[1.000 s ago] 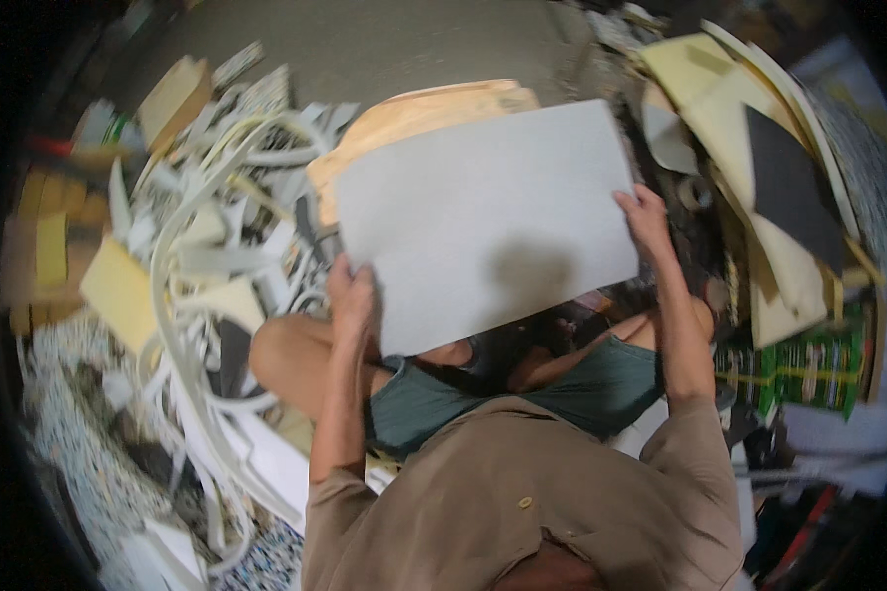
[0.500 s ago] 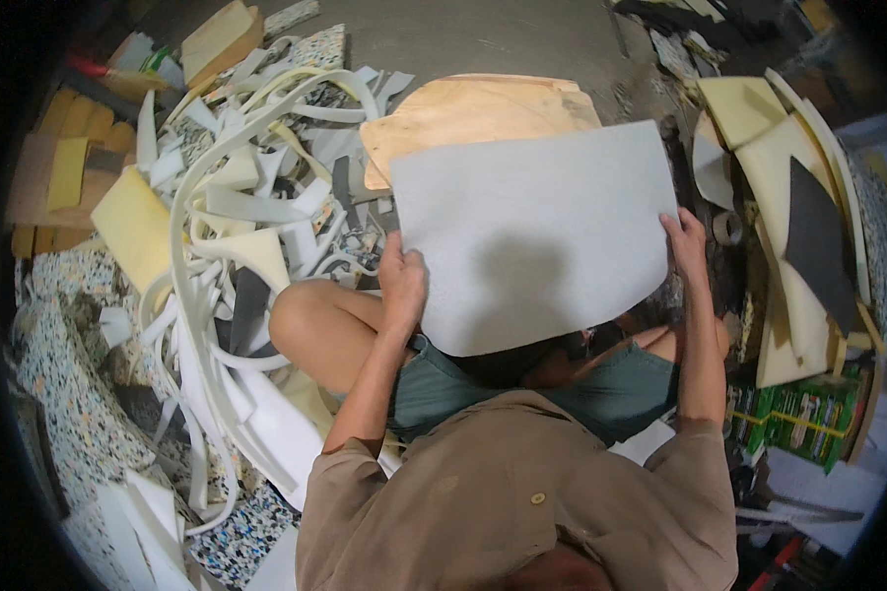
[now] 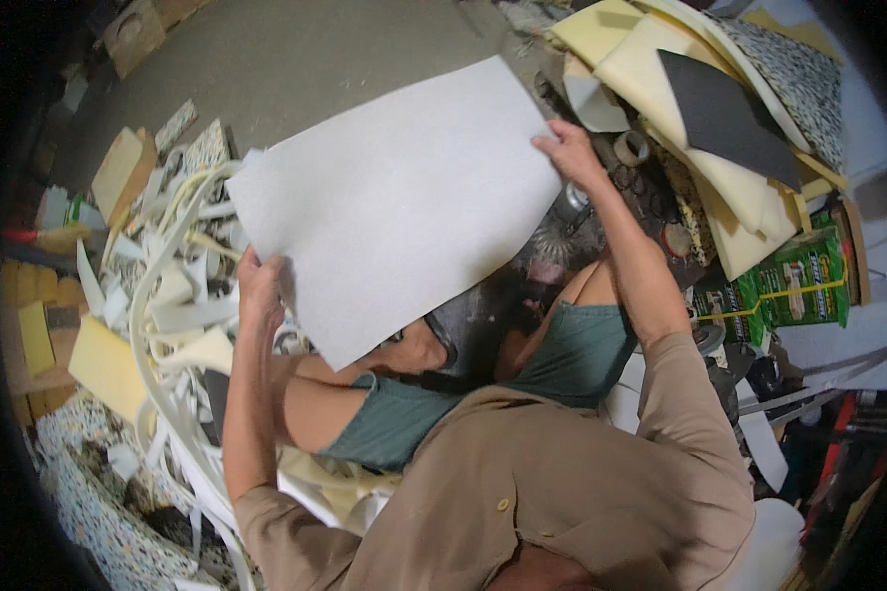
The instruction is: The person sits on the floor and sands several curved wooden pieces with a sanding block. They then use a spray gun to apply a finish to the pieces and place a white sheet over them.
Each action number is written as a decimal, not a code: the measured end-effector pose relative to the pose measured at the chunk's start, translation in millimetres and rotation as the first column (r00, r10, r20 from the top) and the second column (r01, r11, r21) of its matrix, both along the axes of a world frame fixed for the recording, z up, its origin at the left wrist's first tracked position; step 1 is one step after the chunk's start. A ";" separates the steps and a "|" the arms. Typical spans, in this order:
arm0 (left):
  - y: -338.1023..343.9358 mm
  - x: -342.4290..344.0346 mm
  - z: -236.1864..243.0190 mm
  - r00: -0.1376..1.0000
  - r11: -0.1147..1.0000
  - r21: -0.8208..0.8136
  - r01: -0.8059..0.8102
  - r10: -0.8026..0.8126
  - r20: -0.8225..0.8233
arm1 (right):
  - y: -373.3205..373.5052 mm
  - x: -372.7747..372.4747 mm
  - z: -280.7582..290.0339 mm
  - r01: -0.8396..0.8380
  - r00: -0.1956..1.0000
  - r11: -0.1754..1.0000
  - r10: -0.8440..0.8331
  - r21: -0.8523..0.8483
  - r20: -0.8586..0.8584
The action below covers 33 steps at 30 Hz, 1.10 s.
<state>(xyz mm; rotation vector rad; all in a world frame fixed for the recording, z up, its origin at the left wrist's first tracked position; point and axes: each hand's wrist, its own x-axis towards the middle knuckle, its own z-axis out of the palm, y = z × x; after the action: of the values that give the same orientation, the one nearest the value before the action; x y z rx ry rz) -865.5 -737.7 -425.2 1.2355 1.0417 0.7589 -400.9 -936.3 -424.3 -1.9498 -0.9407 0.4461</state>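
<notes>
A wide, pale grey-white sheet of foam (image 3: 404,197) is held up in front of me, tilted with its right end farther away. Its corners are partly rounded. My left hand (image 3: 262,286) grips its left edge, the thumb on the upper face. On the right edge my right hand (image 3: 569,155) is closed, with the fingers partly hidden beneath. The sheet hangs above my crossed legs and covers much of the floor behind it. The wooden board seen before does not show now.
Curled white foam offcuts (image 3: 182,295) heap up on my left, beside a speckled foam block (image 3: 99,492). On the right lean cream foam sheets (image 3: 650,89) with a dark grey piece (image 3: 729,118). Green packs (image 3: 803,281) lie below them. A tape roll (image 3: 631,148) is near my right hand.
My view has swung to the right. Both hands have carried the foam sheet off the wooden board, and it is now tilted up toward the right.
</notes>
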 end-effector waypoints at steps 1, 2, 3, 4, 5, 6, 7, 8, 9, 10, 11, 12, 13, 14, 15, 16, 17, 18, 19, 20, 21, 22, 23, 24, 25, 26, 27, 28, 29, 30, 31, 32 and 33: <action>8.3 2.5 4.1 1.000 0.999 -0.036 0.013 -0.013 -0.013 | -0.9 -0.5 1.1 -0.070 0.997 0.995 0.071 0.067 -0.020; 15.9 6.6 6.1 0.998 0.994 -0.107 -0.029 0.023 -0.061 | 1.2 -0.6 1.9 -0.064 0.998 0.998 0.065 0.013 -0.003; 23.5 11.8 6.1 0.999 0.996 -0.081 -0.028 0.026 -0.022 | 1.2 -0.5 2.7 -0.074 0.996 0.997 0.073 0.009 0.053; 31.6 15.4 5.6 0.997 0.994 -0.082 -0.069 0.068 -0.022 | 3.9 -0.4 2.7 -0.096 0.991 0.995 0.095 0.005 0.100; 39.9 19.0 4.1 0.993 0.990 -0.082 -0.116 0.114 -0.021 | 6.2 0.8 2.9 -0.102 0.992 0.995 0.101 0.003 0.072; 48.1 22.0 1.5 0.998 0.998 -0.003 -0.070 0.070 -0.009 | 10.3 2.0 1.9 -0.125 0.991 0.992 0.124 0.012 0.047; 56.2 24.0 -1.6 1.000 0.997 0.073 -0.024 0.024 -0.001 | 14.8 4.3 0.6 -0.139 0.990 0.990 0.139 0.004 0.007; 64.3 25.4 -4.8 0.998 0.991 0.132 0.030 -0.036 0.042 | 19.2 7.3 -1.5 -0.133 0.990 0.991 0.133 -0.008 0.042; 70.6 24.7 -8.1 0.998 0.991 0.117 0.063 -0.064 0.007 | 24.4 10.8 -4.2 -0.119 0.991 0.992 0.121 -0.034 0.061; 75.4 22.4 -10.9 0.994 0.988 0.130 0.089 -0.080 -0.069 | 27.9 14.5 -7.4 -0.093 0.993 0.992 0.098 -0.087 0.064; 78.7 19.3 -13.1 0.988 0.986 0.114 0.119 -0.105 -0.116 | 30.8 18.3 -11.2 -0.116 0.989 0.991 0.121 -0.072 0.082; 80.5 16.1 -14.9 0.982 0.991 0.068 0.111 -0.099 -0.164 | 32.0 22.1 -15.1 -0.126 0.987 0.989 0.133 -0.081 0.085; 79.8 13.2 -17.3 0.988 0.992 0.063 0.107 -0.098 -0.123 | 32.8 24.9 -19.6 -0.144 0.984 0.985 0.153 -0.095 0.092; 76.9 9.7 -19.4 0.989 0.987 0.122 0.103 -0.089 -0.121 | 34.3 27.1 -24.5 -0.152 0.983 0.985 0.159 -0.087 0.087; 71.3 7.5 -22.9 0.992 0.987 0.148 0.063 -0.046 -0.119 | 35.4 29.1 -28.9 -0.166 0.981 0.982 0.173 -0.085 0.084; 64.5 5.7 -26.5 0.996 0.987 0.158 0.034 -0.021 -0.087 | 37.7 29.8 -33.8 -0.177 0.980 0.982 0.183 -0.071 0.083; 56.9 3.8 -30.0 0.982 0.981 0.191 0.027 0.010 -0.187 | 40.8 30.0 -38.5 -0.162 0.983 0.979 0.171 -0.121 0.062; 49.0 3.3 -34.4 0.974 0.973 0.227 0.043 0.010 -0.227 | 43.9 30.1 -42.6 -0.142 0.987 0.977 0.151 -0.158 0.046; 43.0 5.3 -40.4 0.964 0.979 0.203 -0.007 0.061 -0.260 | 47.8 30.3 -46.3 -0.118 0.992 0.974 0.126 -0.196 0.030; 38.0 7.3 -46.9 0.963 0.978 0.205 -0.049 0.101 -0.250 | 52.0 30.8 -49.4 -0.143 0.990 0.973 0.144 -0.180 -0.010; 32.7 9.8 -53.6 0.948 0.976 0.200 -0.082 0.138 -0.285 | 56.4 32.3 -52.0 -0.166 0.986 0.973 0.160 -0.162 -0.049; 29.3 13.3 -60.7 0.934 0.971 0.204 -0.127 0.186 -0.304 | 60.4 34.3 -54.2 -0.172 0.983 0.970 0.157 -0.173 -0.096; 28.2 16.7 -67.6 0.938 0.969 0.197 -0.152 0.204 -0.281 | 64.2 36.9 -56.5 -0.194 0.978 0.971 0.181 -0.140 -0.101; 27.5 18.1 -72.2 0.936 0.964 0.188 -0.189 0.235 -0.261 | 67.2 39.6 -58.7 -0.207 0.974 0.969 0.191 -0.138 -0.119; 26.0 19.9 -76.0 0.924 0.958 0.147 -0.247 0.278 -0.263 | 70.2 42.6 -61.2 -0.224 0.969 0.965 0.205 -0.135 -0.141; 31.2 18.7 -75.6 0.919 0.961 0.142 -0.237 0.269 -0.287 | 72.9 46.0 -63.8 -0.229 0.964 0.964 0.205 -0.135 -0.171; 31.7 20.0 -76.8 0.932 0.952 0.222 -0.209 0.263 -0.248 | 75.3 49.6 -66.5 -0.238 0.957 0.962 0.208 -0.133 -0.201; 33.7 19.2 -74.7 0.919 0.936 0.260 -0.238 0.303 -0.254 | 78.1 52.7 -69.9 -0.262 0.944 0.960 0.233 -0.102 -0.232; 36.5 19.0 -72.1 0.929 0.948 0.227 -0.222 0.277 -0.247 | 82.2 55.9 -74.2 -0.244 0.948 0.960 0.206 -0.136 -0.242; 38.6 19.5 -69.9 0.931 0.949 0.199 -0.243 0.286 -0.227 | 86.0 58.6 -78.5 -0.242 0.946 0.960 0.202 -0.139 -0.253; 40.6 20.9 -67.9 0.932 0.949 0.170 -0.265 0.298 -0.207 | 89.7 61.0 -82.7 -0.241 0.944 0.960 0.198 -0.142 -0.263; 40.8 23.5 -67.2 0.932 0.946 0.141 -0.291 0.313 -0.183 | 93.9 62.9 -87.2 -0.242 0.939 0.958 0.191 -0.154 -0.285; 44.0 25.2 -65.8 0.931 0.952 0.103 -0.289 0.304 -0.203 | 97.6 64.3 -91.4 -0.244 0.934 0.955 0.185 -0.168 -0.306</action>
<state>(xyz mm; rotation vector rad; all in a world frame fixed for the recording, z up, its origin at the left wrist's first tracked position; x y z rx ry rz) -840.3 -693.7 -491.0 1.2570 1.4138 0.9137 -336.6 -838.7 -515.7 -1.8996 -0.9514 0.9604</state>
